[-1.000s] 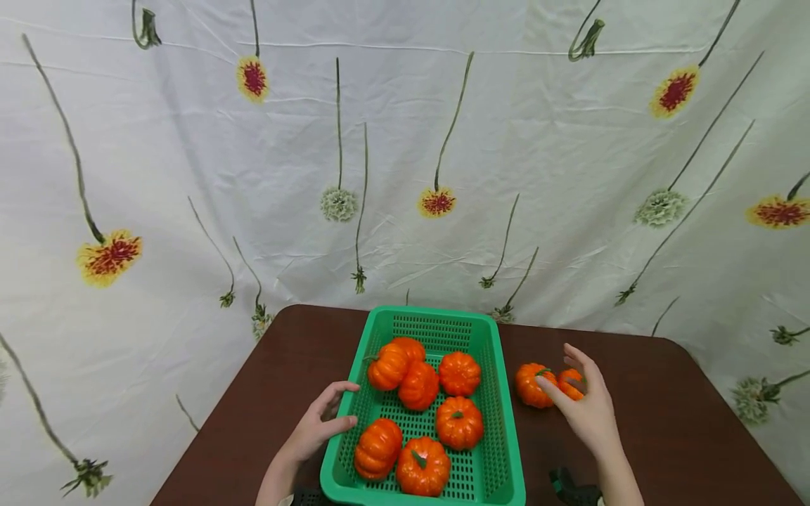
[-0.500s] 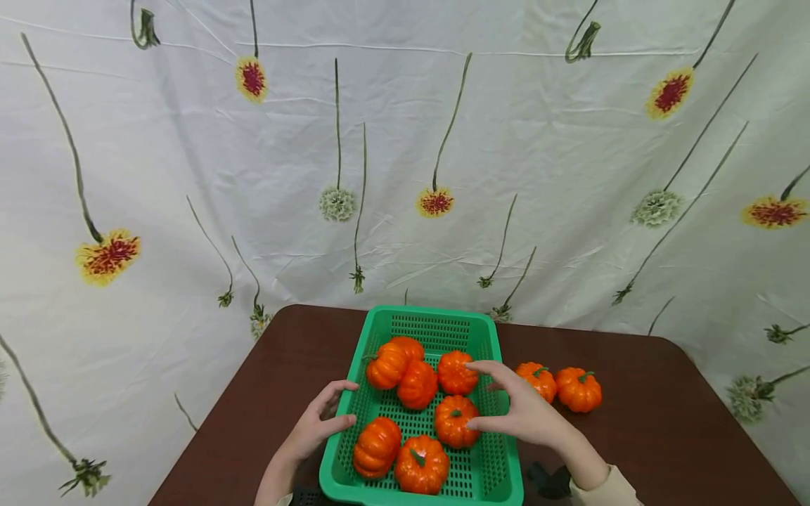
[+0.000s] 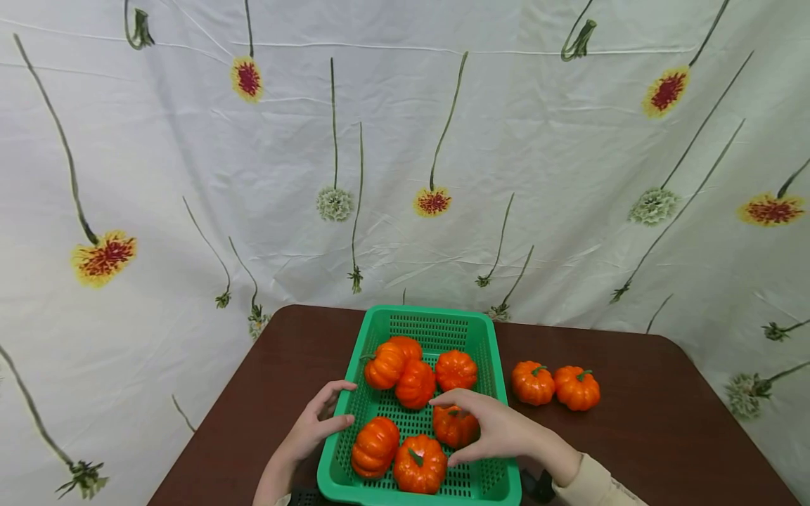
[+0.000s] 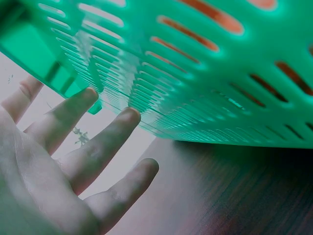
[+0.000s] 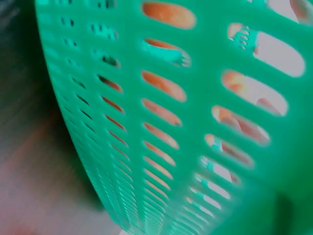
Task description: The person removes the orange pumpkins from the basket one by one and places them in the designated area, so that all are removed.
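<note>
For a secure hold, the right hand (image 3: 500, 425) should probably straddle the widest part of the orange pumpkin (image 3: 452, 427) beneath it, right in the green basket (image 3: 430, 310); its fingers curve apart, contact unclear. The left hand (image 3: 316, 422), fingers parted and holding nothing, flanks the basket's left side. Since half a second ago, the right hand has moved left, uncovering the table's (image 3: 639, 436) left pumpkin (image 3: 534, 383).

basket (image 3: 436, 344): smooth plastic | pumpkins (image 3: 420, 475): glossy | tabletop (image 3: 639, 443): wood-grained | backdrop (image 3: 392, 161): creased cloth
</note>
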`<state>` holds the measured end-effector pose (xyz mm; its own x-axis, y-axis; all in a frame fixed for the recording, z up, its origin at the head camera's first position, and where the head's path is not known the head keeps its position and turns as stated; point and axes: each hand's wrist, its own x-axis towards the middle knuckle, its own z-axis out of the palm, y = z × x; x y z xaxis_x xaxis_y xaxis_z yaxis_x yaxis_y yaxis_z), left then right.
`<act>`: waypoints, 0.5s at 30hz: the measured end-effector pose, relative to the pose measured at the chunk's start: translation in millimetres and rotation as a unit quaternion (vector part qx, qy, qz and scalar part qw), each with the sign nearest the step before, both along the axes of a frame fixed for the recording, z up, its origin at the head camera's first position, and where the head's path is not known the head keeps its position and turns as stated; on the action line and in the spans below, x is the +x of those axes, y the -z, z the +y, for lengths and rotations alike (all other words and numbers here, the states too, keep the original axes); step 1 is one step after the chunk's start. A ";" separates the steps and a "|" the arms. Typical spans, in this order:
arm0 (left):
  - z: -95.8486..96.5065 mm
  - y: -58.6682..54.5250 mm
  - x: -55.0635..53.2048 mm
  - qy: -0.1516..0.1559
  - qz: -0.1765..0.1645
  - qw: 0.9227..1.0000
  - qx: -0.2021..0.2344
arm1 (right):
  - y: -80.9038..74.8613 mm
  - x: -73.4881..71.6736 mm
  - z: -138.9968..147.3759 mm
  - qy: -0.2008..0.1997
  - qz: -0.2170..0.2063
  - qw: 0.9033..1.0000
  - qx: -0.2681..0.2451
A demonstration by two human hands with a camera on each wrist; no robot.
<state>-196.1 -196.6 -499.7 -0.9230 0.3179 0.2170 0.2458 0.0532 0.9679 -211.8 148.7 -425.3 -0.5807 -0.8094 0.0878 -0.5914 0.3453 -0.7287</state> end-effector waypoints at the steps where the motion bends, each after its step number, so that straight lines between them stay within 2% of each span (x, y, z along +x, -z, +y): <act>1: 0.0 -0.2 0.1 -0.001 -0.001 1.000 -0.001 | 1.6 -0.1 -1.2 -0.006 -0.001 1.000 0.000; 9: 0.1 -0.6 0.4 -0.001 -0.009 1.000 0.000 | 11.2 -1.3 -10.4 -0.045 -0.022 0.999 0.000; 15: 0.4 -0.9 0.9 0.000 -0.009 1.000 0.004 | 15.5 -1.9 -19.3 -0.071 -0.007 0.997 0.028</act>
